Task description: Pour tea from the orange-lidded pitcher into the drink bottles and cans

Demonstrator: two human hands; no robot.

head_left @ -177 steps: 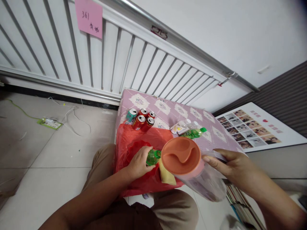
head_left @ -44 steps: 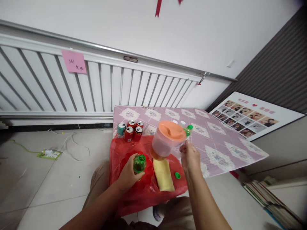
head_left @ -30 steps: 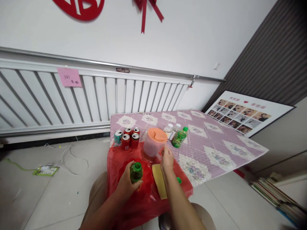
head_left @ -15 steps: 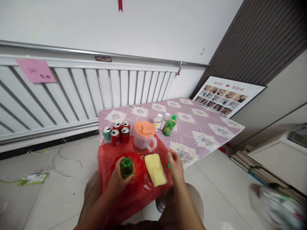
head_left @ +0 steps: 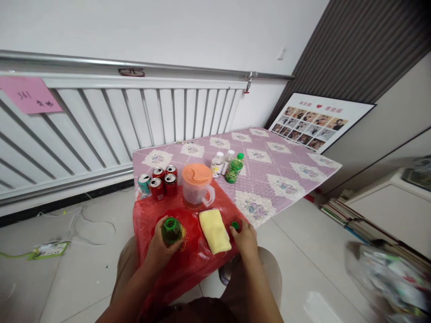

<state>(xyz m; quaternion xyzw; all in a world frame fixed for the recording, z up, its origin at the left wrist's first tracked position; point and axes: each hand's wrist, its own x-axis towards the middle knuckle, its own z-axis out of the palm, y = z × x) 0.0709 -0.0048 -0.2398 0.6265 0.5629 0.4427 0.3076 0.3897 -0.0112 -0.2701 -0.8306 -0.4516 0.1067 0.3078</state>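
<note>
My left hand (head_left: 160,242) is wrapped round a green plastic bottle (head_left: 171,234), held upright over the red plastic-covered end of the table with its mouth uncapped. At the right edge of the red cover, my right hand (head_left: 245,237) has its thumb and finger closed about a small green bottle cap (head_left: 235,225), hollow side up. A folded yellow cloth (head_left: 214,231) lies between the hands. Behind it stands a clear plastic pitcher (head_left: 194,195) with an orange lid (head_left: 197,174), its handle to the right.
Several opened drink cans (head_left: 157,188) are grouped left of the pitcher. Two white-capped bottles (head_left: 217,165) and a capped green bottle (head_left: 235,169) stand to its right. A flowered tablecloth (head_left: 286,193) covers the table. A white radiator (head_left: 188,112) runs behind.
My right hand has come down and its fingers now close on the green cap, which earlier lay beside them. My left hand keeps hold of the bottle. The view has shifted slightly.
</note>
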